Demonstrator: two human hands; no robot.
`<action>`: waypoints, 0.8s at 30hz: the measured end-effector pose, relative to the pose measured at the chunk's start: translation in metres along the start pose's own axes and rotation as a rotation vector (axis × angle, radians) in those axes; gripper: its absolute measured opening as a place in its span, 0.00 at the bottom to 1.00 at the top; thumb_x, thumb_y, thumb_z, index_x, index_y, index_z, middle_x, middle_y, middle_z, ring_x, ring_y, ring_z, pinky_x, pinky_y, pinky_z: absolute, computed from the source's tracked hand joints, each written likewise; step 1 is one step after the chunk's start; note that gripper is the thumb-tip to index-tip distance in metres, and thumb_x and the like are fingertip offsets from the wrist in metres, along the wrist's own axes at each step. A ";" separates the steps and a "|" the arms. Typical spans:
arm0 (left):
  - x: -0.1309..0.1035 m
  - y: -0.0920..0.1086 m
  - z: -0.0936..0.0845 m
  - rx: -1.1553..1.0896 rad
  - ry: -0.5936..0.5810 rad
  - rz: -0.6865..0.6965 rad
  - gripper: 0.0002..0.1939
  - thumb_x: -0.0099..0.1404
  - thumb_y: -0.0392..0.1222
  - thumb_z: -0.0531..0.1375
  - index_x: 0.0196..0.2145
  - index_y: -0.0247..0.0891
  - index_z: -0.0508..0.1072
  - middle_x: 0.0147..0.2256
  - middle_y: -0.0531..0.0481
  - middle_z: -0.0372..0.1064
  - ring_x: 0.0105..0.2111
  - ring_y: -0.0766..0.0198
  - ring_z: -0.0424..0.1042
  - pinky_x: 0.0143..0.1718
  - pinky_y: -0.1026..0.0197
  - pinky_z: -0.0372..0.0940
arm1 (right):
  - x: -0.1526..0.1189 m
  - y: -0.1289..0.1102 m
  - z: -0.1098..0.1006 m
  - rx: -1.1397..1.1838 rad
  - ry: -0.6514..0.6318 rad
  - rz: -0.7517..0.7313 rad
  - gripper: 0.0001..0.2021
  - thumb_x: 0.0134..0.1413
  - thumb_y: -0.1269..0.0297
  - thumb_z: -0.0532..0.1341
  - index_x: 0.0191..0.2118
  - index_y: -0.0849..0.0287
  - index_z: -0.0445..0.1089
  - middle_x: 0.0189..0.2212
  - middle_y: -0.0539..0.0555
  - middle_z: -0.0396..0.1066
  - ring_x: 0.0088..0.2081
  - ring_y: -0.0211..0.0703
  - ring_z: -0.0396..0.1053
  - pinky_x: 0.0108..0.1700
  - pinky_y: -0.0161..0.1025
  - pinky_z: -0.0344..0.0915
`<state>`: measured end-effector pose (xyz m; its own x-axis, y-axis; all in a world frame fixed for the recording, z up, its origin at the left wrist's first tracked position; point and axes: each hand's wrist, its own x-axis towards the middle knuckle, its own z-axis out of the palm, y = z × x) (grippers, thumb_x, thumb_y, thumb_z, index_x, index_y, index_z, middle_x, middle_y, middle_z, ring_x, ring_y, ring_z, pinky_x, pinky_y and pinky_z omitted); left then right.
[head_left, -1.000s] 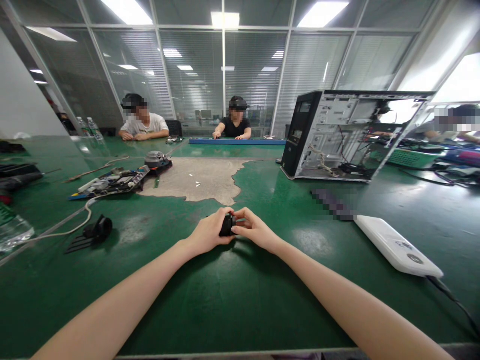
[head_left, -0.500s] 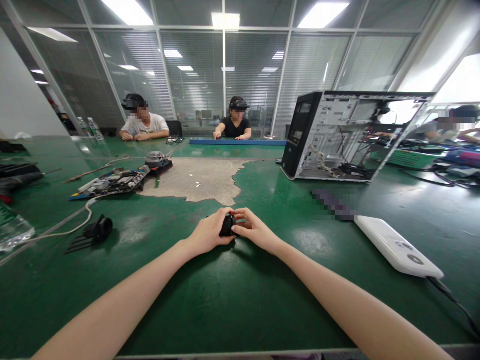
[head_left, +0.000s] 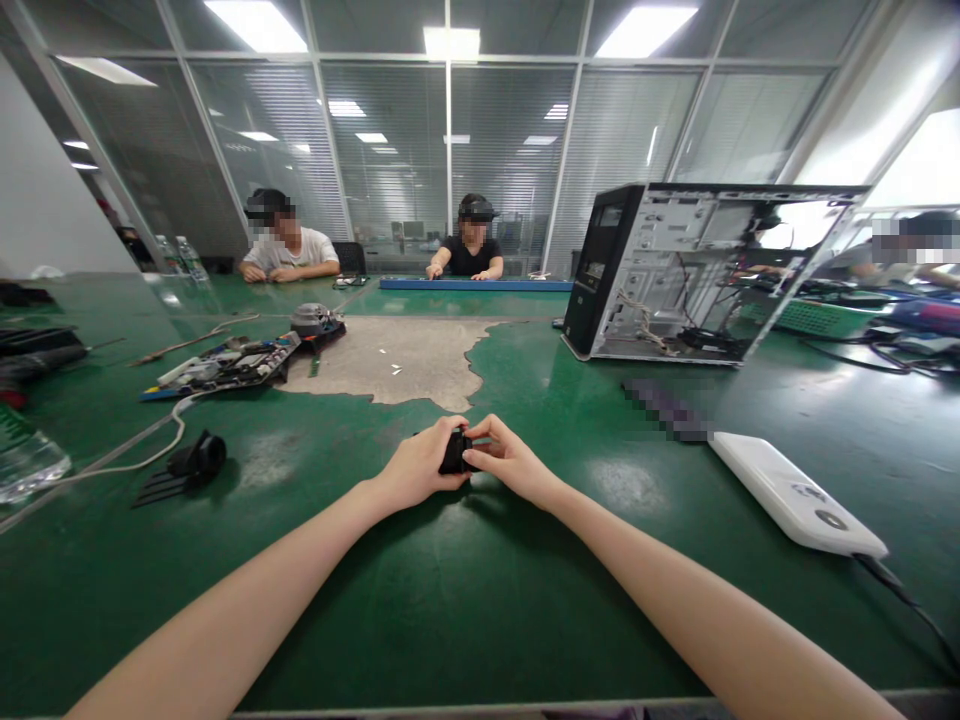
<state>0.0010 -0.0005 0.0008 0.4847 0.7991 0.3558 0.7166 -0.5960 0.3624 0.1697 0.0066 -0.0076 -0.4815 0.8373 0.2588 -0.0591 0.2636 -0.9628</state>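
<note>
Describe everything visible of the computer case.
The computer case stands upright on the green table, right of and beyond the left hand and right hand; neither touches it. Its dark front panel faces left. The near side is open, showing silvery, metal-looking walls with holes, thin loose cables and a black part low inside. What that part is, I cannot tell.

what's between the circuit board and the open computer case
From circuit board to case, the head view shows a grey-topped part, a beige patch with white scraps, then green tabletop.
</note>
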 end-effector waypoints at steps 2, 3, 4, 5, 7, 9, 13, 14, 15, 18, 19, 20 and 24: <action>0.000 0.000 0.000 0.000 0.000 0.000 0.29 0.51 0.45 0.58 0.48 0.41 0.51 0.43 0.48 0.61 0.40 0.57 0.65 0.38 0.57 0.60 | 0.000 0.000 0.000 -0.013 0.009 0.007 0.13 0.44 0.63 0.60 0.36 0.57 0.58 0.36 0.50 0.60 0.37 0.36 0.65 0.41 0.40 0.63; 0.000 0.000 0.000 -0.001 0.000 0.001 0.29 0.51 0.45 0.58 0.48 0.41 0.51 0.43 0.48 0.61 0.40 0.57 0.65 0.39 0.57 0.60 | 0.000 0.000 0.000 -0.024 0.015 0.015 0.14 0.44 0.63 0.60 0.37 0.57 0.58 0.37 0.50 0.60 0.37 0.36 0.65 0.42 0.40 0.63; 0.000 0.000 0.000 -0.005 -0.002 0.002 0.29 0.51 0.45 0.58 0.48 0.41 0.51 0.43 0.48 0.61 0.41 0.57 0.65 0.39 0.57 0.60 | 0.000 -0.001 -0.001 -0.035 0.019 0.026 0.15 0.43 0.63 0.60 0.38 0.57 0.58 0.37 0.51 0.60 0.38 0.37 0.64 0.43 0.41 0.63; 0.000 0.000 0.000 -0.009 -0.005 0.002 0.29 0.51 0.45 0.58 0.48 0.41 0.51 0.43 0.48 0.61 0.41 0.57 0.65 0.39 0.57 0.60 | 0.000 -0.001 -0.001 -0.042 0.017 0.038 0.15 0.43 0.63 0.60 0.39 0.57 0.58 0.38 0.51 0.60 0.38 0.37 0.64 0.43 0.41 0.62; 0.000 0.000 -0.001 -0.015 -0.010 -0.007 0.29 0.50 0.44 0.58 0.48 0.42 0.51 0.43 0.48 0.61 0.41 0.57 0.65 0.39 0.58 0.60 | -0.001 -0.002 -0.002 -0.039 -0.008 0.046 0.15 0.43 0.64 0.61 0.39 0.57 0.58 0.39 0.52 0.60 0.39 0.37 0.64 0.44 0.41 0.62; 0.000 0.000 -0.001 -0.014 -0.018 -0.021 0.30 0.49 0.43 0.59 0.49 0.42 0.51 0.43 0.48 0.61 0.41 0.57 0.65 0.39 0.58 0.60 | -0.002 -0.003 -0.003 -0.004 -0.049 0.036 0.16 0.40 0.65 0.62 0.37 0.56 0.57 0.38 0.50 0.60 0.38 0.36 0.65 0.44 0.41 0.62; 0.000 0.000 -0.001 -0.016 -0.021 -0.025 0.30 0.49 0.43 0.59 0.48 0.42 0.51 0.43 0.48 0.62 0.40 0.57 0.65 0.38 0.58 0.60 | -0.003 -0.004 -0.004 0.043 -0.084 0.025 0.16 0.40 0.65 0.63 0.35 0.56 0.56 0.37 0.48 0.59 0.37 0.35 0.65 0.43 0.39 0.63; 0.000 0.000 -0.001 -0.021 -0.017 -0.025 0.30 0.49 0.43 0.59 0.48 0.42 0.52 0.42 0.48 0.62 0.40 0.57 0.65 0.38 0.58 0.60 | -0.003 -0.005 -0.004 0.032 -0.073 0.025 0.15 0.41 0.64 0.62 0.35 0.56 0.57 0.37 0.49 0.59 0.37 0.35 0.65 0.42 0.39 0.63; 0.000 0.001 -0.001 -0.026 -0.012 -0.025 0.29 0.49 0.43 0.59 0.48 0.42 0.52 0.42 0.48 0.62 0.41 0.57 0.65 0.39 0.57 0.60 | -0.003 -0.005 -0.003 0.018 -0.054 0.023 0.13 0.42 0.63 0.61 0.35 0.56 0.57 0.37 0.49 0.60 0.37 0.36 0.65 0.42 0.39 0.63; 0.000 0.001 -0.001 -0.028 -0.005 -0.025 0.29 0.49 0.44 0.59 0.48 0.42 0.52 0.43 0.48 0.61 0.41 0.57 0.65 0.39 0.57 0.60 | -0.002 -0.004 -0.002 -0.015 -0.010 0.017 0.12 0.44 0.61 0.60 0.34 0.57 0.57 0.36 0.49 0.60 0.37 0.36 0.65 0.40 0.39 0.64; 0.000 0.001 -0.001 -0.024 -0.005 -0.026 0.29 0.49 0.44 0.59 0.48 0.42 0.52 0.43 0.48 0.61 0.41 0.57 0.65 0.39 0.58 0.60 | -0.002 -0.003 -0.002 -0.023 -0.004 0.015 0.12 0.44 0.61 0.60 0.34 0.56 0.58 0.36 0.49 0.60 0.37 0.37 0.65 0.40 0.39 0.64; 0.001 0.001 -0.001 -0.020 -0.007 -0.026 0.29 0.50 0.44 0.59 0.48 0.42 0.52 0.43 0.48 0.62 0.40 0.57 0.65 0.39 0.58 0.60 | -0.001 -0.003 -0.002 -0.032 0.001 0.016 0.12 0.44 0.61 0.60 0.35 0.56 0.58 0.36 0.49 0.60 0.37 0.37 0.65 0.41 0.40 0.64; 0.001 0.001 -0.001 -0.022 -0.015 -0.010 0.29 0.50 0.44 0.59 0.48 0.42 0.51 0.42 0.48 0.62 0.41 0.57 0.65 0.38 0.58 0.60 | -0.001 -0.004 -0.002 -0.062 0.014 0.042 0.14 0.43 0.63 0.60 0.38 0.57 0.58 0.38 0.51 0.60 0.39 0.37 0.64 0.44 0.41 0.62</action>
<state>0.0014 -0.0004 0.0020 0.4853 0.8060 0.3389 0.7102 -0.5895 0.3849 0.1725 0.0059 -0.0042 -0.4703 0.8547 0.2196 0.0156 0.2569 -0.9663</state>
